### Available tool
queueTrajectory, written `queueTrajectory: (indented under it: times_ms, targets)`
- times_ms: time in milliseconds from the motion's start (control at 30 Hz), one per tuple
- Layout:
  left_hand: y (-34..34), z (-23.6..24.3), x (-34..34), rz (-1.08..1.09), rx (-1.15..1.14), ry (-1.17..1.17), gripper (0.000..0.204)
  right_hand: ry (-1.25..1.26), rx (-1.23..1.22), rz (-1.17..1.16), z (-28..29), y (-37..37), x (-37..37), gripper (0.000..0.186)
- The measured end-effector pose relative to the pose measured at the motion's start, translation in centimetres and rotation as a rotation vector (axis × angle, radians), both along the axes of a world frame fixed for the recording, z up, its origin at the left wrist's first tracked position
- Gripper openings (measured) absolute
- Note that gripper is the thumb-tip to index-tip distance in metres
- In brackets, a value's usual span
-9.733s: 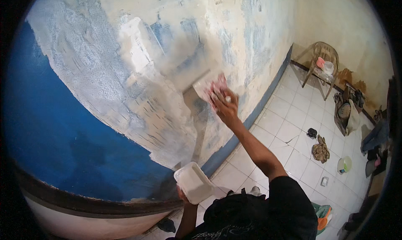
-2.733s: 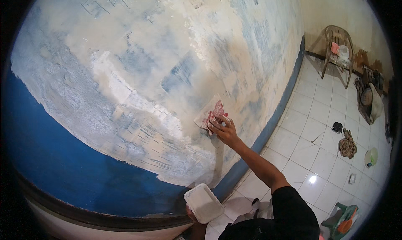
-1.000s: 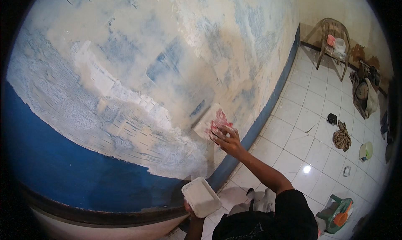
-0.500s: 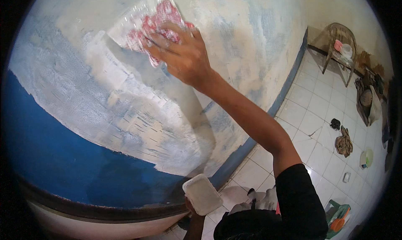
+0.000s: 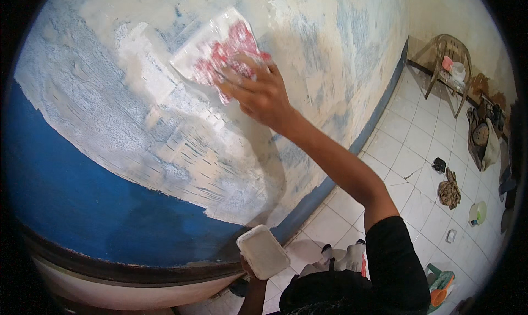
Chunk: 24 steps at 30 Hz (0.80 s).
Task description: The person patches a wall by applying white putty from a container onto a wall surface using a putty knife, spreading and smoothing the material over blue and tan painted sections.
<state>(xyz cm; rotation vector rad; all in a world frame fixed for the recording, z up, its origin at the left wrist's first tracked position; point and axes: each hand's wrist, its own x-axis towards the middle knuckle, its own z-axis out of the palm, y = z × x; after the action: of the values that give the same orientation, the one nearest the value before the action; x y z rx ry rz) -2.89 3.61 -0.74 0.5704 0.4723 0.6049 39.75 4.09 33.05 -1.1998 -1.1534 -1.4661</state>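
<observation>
My right hand [image 5: 256,89] grips a broad white spreader [image 5: 206,51] smeared or patterned with red, held high against the patchy wall [image 5: 319,62] of cream, white and pale blue coating. My arm reaches up from the lower right. Below, at the edge of the dark blue lower band [image 5: 93,177], my left hand [image 5: 247,269] holds a shallow white rectangular tub [image 5: 264,252], its fingers mostly hidden under and behind it.
A chair [image 5: 451,56] with containers stands by the far wall. On the tiled floor [image 5: 401,144] are piled sacks [image 5: 484,136], a dark bundle [image 5: 438,165], a brown rag [image 5: 448,191], a pale green bowl [image 5: 477,213], a small container [image 5: 451,236] and a green stool [image 5: 434,279].
My right hand and spreader moved from low on the wall a second ago to high up left, then slightly down and right. My left hand still holds the tub low.
</observation>
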Motion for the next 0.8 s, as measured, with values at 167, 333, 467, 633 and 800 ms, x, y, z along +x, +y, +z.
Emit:
queueTrajectory:
  times_ms: [167,333,467,633,800]
  targets:
    - [0.2,-0.7,0.0,0.031,-0.025,0.012,0.101,0.120,-0.087,0.014,-10.3,-0.5,-1.7,0.034]
    - [-1.1,1.9,1.1,-0.073,0.021,-0.014,0.101,0.206,-0.183,0.031,-19.8,-1.7,-3.0,0.036]
    - [-1.9,3.5,1.9,-0.169,0.085,-0.024,0.102,0.281,-0.269,0.076,-27.4,-2.9,-4.1,0.040]
    - [-2.4,4.2,2.6,-0.136,0.089,-0.019,0.104,0.436,-0.422,0.134,-37.3,-4.8,-5.9,0.047]
    - [-3.0,7.1,3.5,-0.239,-0.097,-0.092,0.106,0.548,-0.504,0.109,-41.4,-9.8,-8.0,0.056]
